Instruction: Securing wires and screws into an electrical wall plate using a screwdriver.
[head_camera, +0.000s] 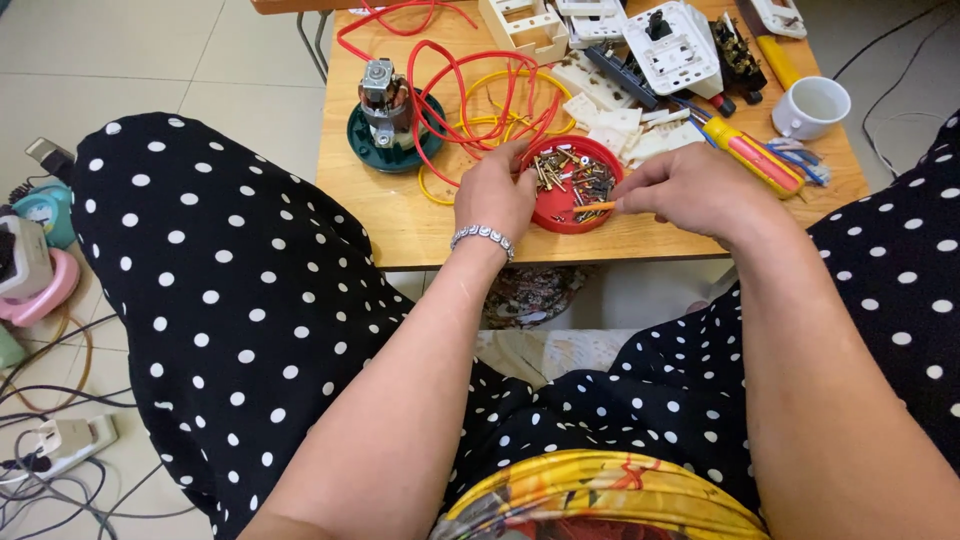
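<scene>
A round red dish (556, 213) full of several brass and steel screws sits near the front edge of a small wooden table (400, 215). My left hand (493, 193), with a beaded bracelet at the wrist, rests on the dish's left rim, fingers curled over the screws. My right hand (690, 187) is at the dish's right side and pinches a thin orange stick-like piece (597, 206) that points into the dish.
Red and yellow wires (470, 90) loop beside a small motor on a green base (385, 120). White switch and socket parts (640, 50), a yellow-red screwdriver (752, 155) and a white cup (812, 106) lie behind. Power strips and cables (60, 450) cover the floor at left.
</scene>
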